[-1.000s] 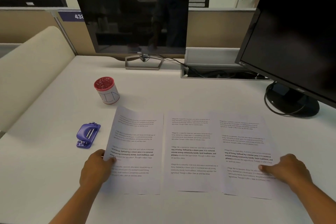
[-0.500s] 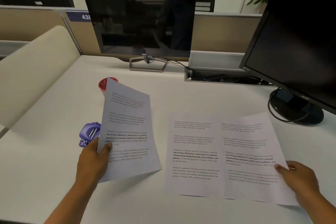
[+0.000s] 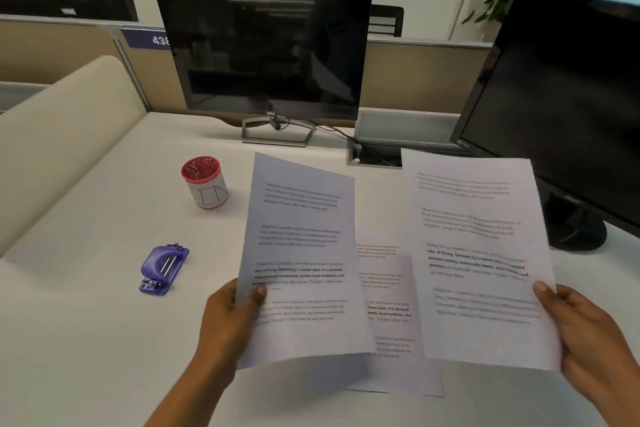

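Observation:
Two printed sheets are held up above the white desk [image 3: 86,340]. My left hand [image 3: 225,319] pinches the left sheet [image 3: 301,253] at its lower left edge, thumb on the printed side. My right hand [image 3: 585,333] pinches the right sheet [image 3: 478,253] at its lower right edge. A third printed sheet [image 3: 384,315] lies flat on the desk between and partly behind the two raised ones.
A purple stapler-like tool [image 3: 163,269] lies left of the papers. A red-topped white cup [image 3: 206,182] stands behind it. A monitor [image 3: 263,52] stands at the back and a second monitor [image 3: 571,107] at the right. A cable tray [image 3: 405,135] sits between them.
My right hand lifted the right sheet off the desk. My left hand carried its raised sheet to the right, nearer the middle sheet, which stays flat.

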### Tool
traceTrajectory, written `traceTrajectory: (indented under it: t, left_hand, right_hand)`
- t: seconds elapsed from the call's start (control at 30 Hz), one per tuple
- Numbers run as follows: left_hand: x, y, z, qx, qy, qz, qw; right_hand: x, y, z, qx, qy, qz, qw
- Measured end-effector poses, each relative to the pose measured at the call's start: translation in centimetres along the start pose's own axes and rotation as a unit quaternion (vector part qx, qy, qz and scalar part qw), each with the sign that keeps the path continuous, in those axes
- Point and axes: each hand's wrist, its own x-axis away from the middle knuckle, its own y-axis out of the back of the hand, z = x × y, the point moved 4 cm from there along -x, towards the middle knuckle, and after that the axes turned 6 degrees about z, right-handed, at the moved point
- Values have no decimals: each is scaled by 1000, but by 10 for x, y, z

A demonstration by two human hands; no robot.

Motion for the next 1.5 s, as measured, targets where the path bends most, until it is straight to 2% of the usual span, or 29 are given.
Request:
traceTrajectory:
  t: [0.13,0.37,0.5,0.6,0.67,0.73,0.8,0.83,0.9,0.93,1.1,1.13,1.17,1.27,1.33,1.5]
  left_hand:
    - [9,-33,2,24,27,58,998]
    - [33,-79,-6,110,69,170,977]
    - [44,-98,-11,95,76,247,961]
    - [47,-103,-11,84,82,273,955]
    - [46,-103,-8,62,93,285,952]
    - [41,-101,-3,23,103,268,957]
    - [31,-94,5,-56,90,186,977]
    - [24,-90,7,-141,53,133,980]
    - [14,-87,11,-346,-32,54,936]
    - [10,-89,14,-409,-53,35,910]
    - [0,-118,29,-550,-31,59,833]
    - [-1,-122,30,-563,-33,57,824]
    - [-3,-123,31,-556,-31,51,829]
    - [-8,-123,33,-471,0,53,881]
    - [-11,-121,32,-430,16,67,900]
    - [-18,-113,29,-402,51,73,911]
  right_hand:
    - [9,-35,-7,-13,4,57,998]
    - [18,-72,-27,14,-5,100,995]
    - [20,-79,-37,9,-44,136,990]
    - [21,-79,-40,20,-55,166,984]
    - [19,-73,-41,29,-47,154,987]
    - [17,-67,-42,33,-41,133,990]
    - [15,-59,-43,20,-40,117,992]
    - [15,-56,-44,9,-39,113,993]
    - [15,-49,-45,0,-37,102,994]
    - [15,-46,-46,0,-35,96,995]
    - [13,-35,-45,3,-20,74,997]
    - [13,-33,-45,2,-18,73,997]
    - [12,-31,-44,0,-17,72,997]
    - [12,-25,-43,-10,-15,67,998]
    - [12,-22,-44,-13,-14,62,998]
    - [16,-19,-49,-29,-16,50,998]
